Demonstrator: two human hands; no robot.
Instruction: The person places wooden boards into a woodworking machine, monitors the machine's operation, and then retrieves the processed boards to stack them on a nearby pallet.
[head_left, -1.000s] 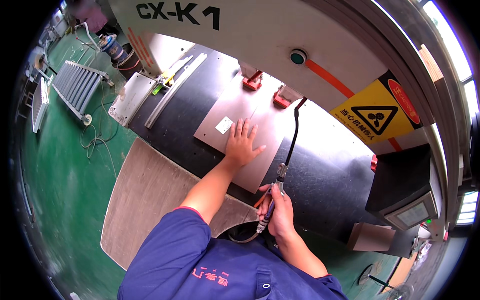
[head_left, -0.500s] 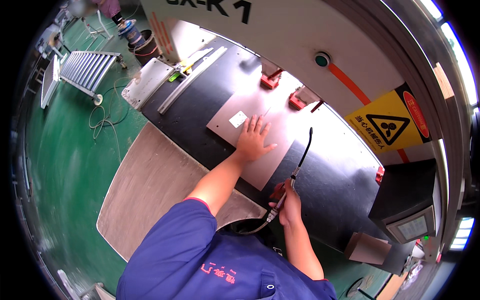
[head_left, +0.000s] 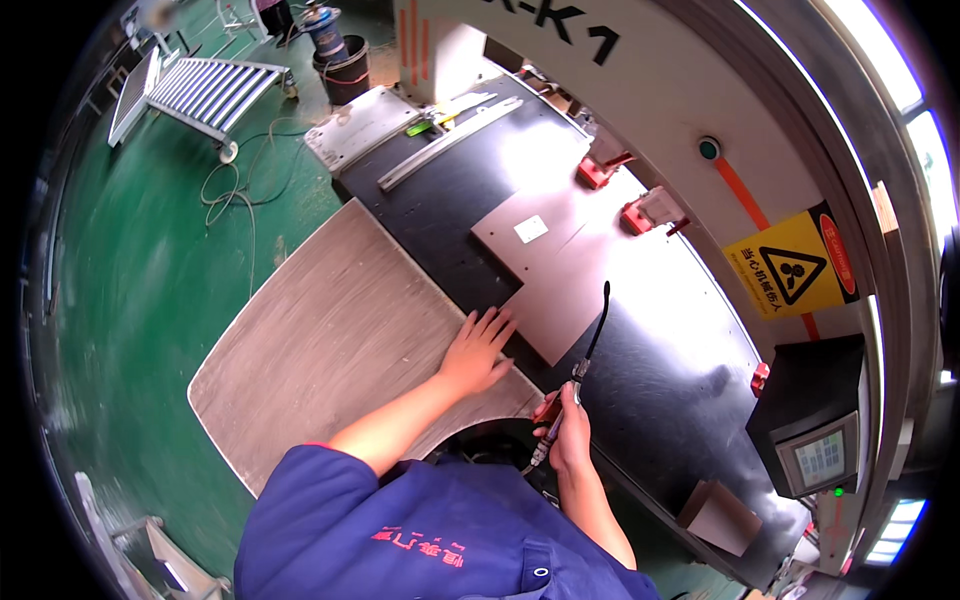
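My left hand lies with fingers spread near the edge of a brown wood-grain side board, beside the dark machine table. My right hand is wrapped round an air blow gun, whose thin black nozzle points up and away over the table. A pinkish-brown notched panel lies flat on the table just beyond both hands. It bears a small white label and a few dark holes. Two red clamps stand at its far edge, under the machine's beam.
A metal rail and a yellow-green tool lie at the table's far left. To the right stands a control screen, with a small brown box below it. A roller conveyor and a black bucket are on the green floor.
My left hand has left the panel and come back toward me onto the side board's edge. My right hand still holds the blow gun. The whole view has shifted.
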